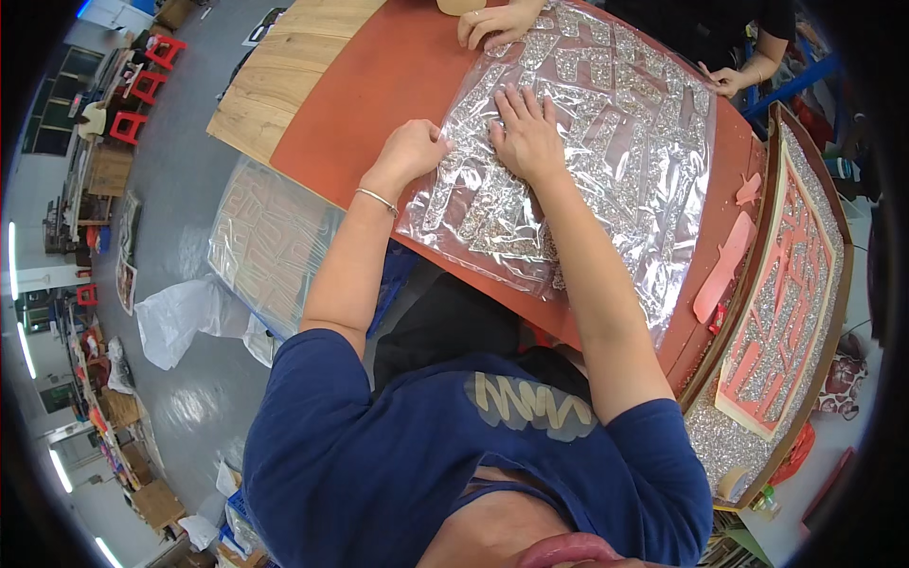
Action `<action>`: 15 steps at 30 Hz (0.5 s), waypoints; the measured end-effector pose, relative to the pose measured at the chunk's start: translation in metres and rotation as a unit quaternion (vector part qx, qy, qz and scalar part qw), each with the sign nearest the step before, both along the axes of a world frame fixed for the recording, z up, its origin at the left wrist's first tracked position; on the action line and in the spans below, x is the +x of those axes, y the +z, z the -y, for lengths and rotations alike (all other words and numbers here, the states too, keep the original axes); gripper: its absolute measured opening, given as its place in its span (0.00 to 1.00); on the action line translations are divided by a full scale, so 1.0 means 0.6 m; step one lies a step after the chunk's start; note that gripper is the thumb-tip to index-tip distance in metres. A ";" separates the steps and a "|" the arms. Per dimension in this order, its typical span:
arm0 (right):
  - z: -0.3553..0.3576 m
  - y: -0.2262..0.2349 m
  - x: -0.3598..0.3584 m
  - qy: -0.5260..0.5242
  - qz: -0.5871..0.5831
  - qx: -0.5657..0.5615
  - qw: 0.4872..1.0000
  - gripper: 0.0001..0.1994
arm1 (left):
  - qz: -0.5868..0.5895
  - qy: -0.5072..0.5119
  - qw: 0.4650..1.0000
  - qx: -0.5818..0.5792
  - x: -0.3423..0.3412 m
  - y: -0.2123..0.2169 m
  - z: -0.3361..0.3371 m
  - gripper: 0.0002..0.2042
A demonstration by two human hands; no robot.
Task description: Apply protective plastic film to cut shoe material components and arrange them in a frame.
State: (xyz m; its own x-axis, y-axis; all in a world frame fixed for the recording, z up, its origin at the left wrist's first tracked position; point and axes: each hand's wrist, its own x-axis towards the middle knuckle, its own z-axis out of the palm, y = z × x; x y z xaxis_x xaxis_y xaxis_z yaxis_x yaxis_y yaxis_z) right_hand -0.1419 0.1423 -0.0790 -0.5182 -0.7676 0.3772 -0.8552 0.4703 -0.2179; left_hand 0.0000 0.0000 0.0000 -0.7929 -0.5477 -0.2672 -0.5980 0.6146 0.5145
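Observation:
A clear plastic sheet (696, 204) lies over several glittering silver rhinestone pieces (606, 142) on a red-brown board (379, 80). My left hand (415, 151) is closed at the sheet's left edge, its fingertips pinching the plastic. My right hand (530, 137) rests flat on the sheet with fingers spread, pressing on the covered pieces. Across the board, a co-worker's hand (500, 24) touches the sheet's far left edge. That person's other hand (727, 80) is at the far right corner. Glare on the plastic hides some pieces beneath it.
To the right stands a wood-rimmed tray (705, 440) of loose silver stones, with a pink cut-out stencil (786, 303) in it. Pink scraps (727, 265) lie on the board's right side. At lower left is a plastic-covered stack (270, 232) beside a white bag (185, 317).

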 end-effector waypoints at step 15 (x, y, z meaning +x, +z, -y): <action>-0.006 0.008 -0.001 0.003 0.015 0.010 1.000 0.26 | -0.070 -0.036 0.997 -0.009 0.071 -0.046 -0.021 0.17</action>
